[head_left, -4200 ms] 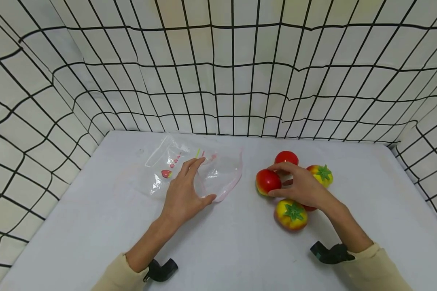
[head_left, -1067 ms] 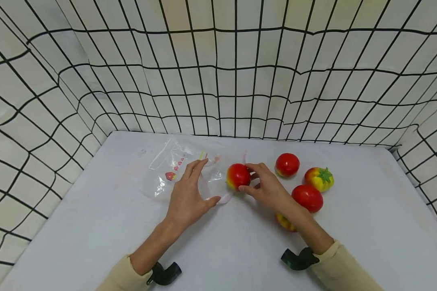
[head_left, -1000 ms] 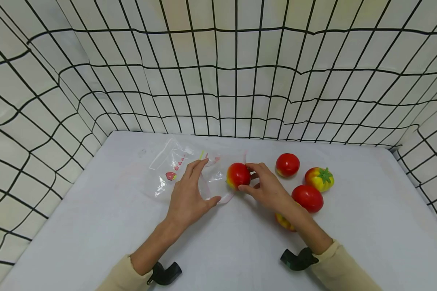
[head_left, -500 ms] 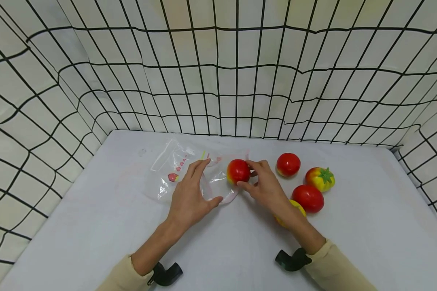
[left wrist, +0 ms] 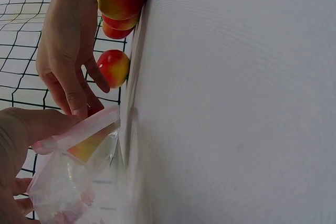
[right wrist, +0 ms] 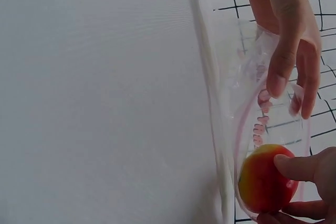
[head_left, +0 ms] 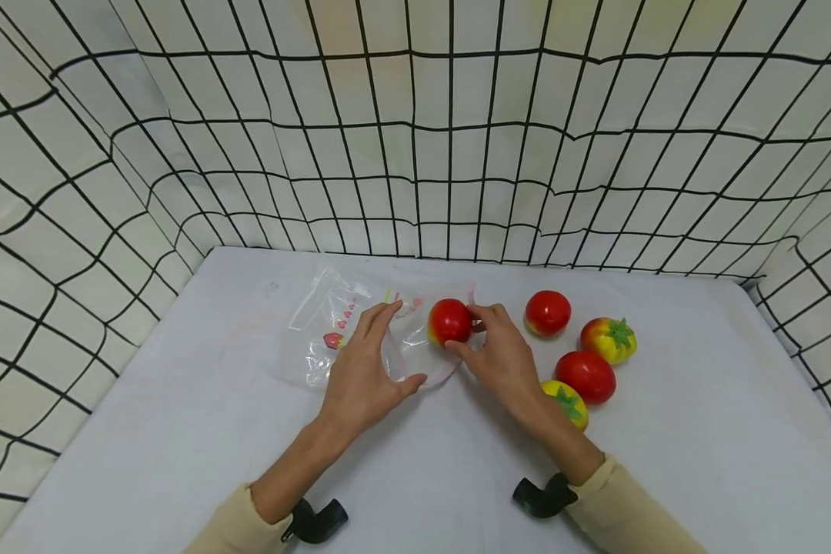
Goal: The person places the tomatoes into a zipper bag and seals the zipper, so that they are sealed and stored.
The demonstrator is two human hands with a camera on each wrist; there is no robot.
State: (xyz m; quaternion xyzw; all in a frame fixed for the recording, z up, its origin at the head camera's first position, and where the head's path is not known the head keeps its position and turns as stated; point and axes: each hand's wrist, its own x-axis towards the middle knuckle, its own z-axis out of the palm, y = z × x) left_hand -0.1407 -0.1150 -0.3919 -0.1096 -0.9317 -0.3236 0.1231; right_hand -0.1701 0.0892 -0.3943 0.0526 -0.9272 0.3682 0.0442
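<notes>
Glossy, rounded red fruit (head_left: 450,320) shading to yellow, pinched by the right hand (head_left: 502,354) at the mouth of a clear, pink-edged bag (head_left: 318,315), left hand (head_left: 362,377) spread wide.

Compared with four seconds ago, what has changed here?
The right hand, still holding the red-and-yellow fruit, has carried it leftward into the mouth of the clear bag. The left hand stays spread at the bag; the other four fruits remain where they lay.

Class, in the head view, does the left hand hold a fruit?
No: the right hand grips a red fruit over the clear bag, while the left hand holds none.
</notes>
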